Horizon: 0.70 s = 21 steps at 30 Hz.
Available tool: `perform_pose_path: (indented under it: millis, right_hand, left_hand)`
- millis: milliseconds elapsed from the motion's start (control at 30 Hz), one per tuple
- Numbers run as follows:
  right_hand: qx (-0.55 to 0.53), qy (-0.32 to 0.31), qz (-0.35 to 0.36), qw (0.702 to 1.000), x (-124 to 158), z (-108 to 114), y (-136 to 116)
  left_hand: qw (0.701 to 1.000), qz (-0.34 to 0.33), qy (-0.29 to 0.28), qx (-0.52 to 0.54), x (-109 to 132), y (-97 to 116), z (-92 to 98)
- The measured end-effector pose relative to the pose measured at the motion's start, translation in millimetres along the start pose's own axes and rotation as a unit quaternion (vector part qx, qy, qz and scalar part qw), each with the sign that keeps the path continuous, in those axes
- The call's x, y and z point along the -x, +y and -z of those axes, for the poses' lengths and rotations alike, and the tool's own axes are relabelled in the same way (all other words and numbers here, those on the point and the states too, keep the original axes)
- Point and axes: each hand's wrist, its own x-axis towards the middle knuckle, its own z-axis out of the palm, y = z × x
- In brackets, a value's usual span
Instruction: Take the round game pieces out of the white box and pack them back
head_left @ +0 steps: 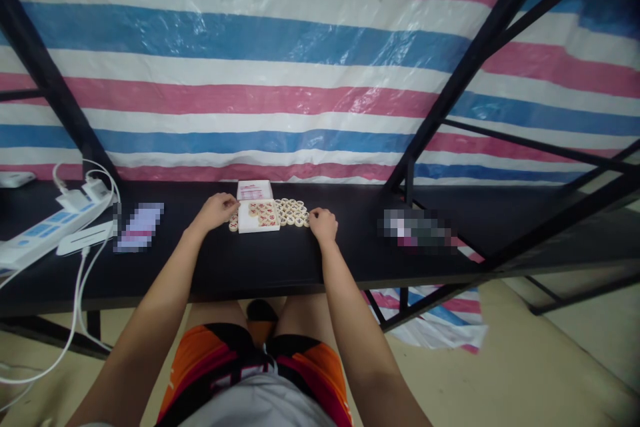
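Note:
On the black table lies an open white box (259, 229) holding several round pale pieces with red marks (267, 211). Its lid part (255, 189), white with pink print, lies behind it. Just right of the box is a cluster of round pieces with dark marks (291, 211). A few more pieces (233, 223) lie at the box's left side. My left hand (220, 211) is at the upper left of the box, its fingers pressed together; what they hold is too small to tell. My right hand (324, 223) touches the right edge of the cluster with curled fingers, their contents hidden.
A white power strip (50, 230) with chargers and cables stands at the left, beside a blurred phone-like object (139, 227). Another blurred object (417, 230) lies at the right. Black metal frame bars (450, 90) rise on both sides, before a striped sheet (260, 97).

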Motion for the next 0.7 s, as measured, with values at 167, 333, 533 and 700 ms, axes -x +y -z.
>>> perform_pose_path:
  millis: [167,333,533,700]
  right_hand:
    - [0.007,-0.004,0.001,1.000,0.9,0.8,-0.4]
    - [0.010,-0.009,-0.001,1.000,0.6,0.9,-0.9]
    - [0.012,-0.005,-0.002,1.000,1.2,0.8,-1.1]
    - [0.012,-0.003,0.003,1.000,1.8,1.4,-1.0]
  left_hand:
    - [0.993,-0.079,-0.056,-0.062,-2.3,21.7,-23.4]
    - [0.981,-0.138,-0.103,-0.088,-0.2,29.4,-37.4]
    - [0.978,-0.154,-0.099,-0.096,-0.6,28.6,-42.3]
    - [0.970,-0.186,-0.115,-0.103,1.4,32.4,-45.1]
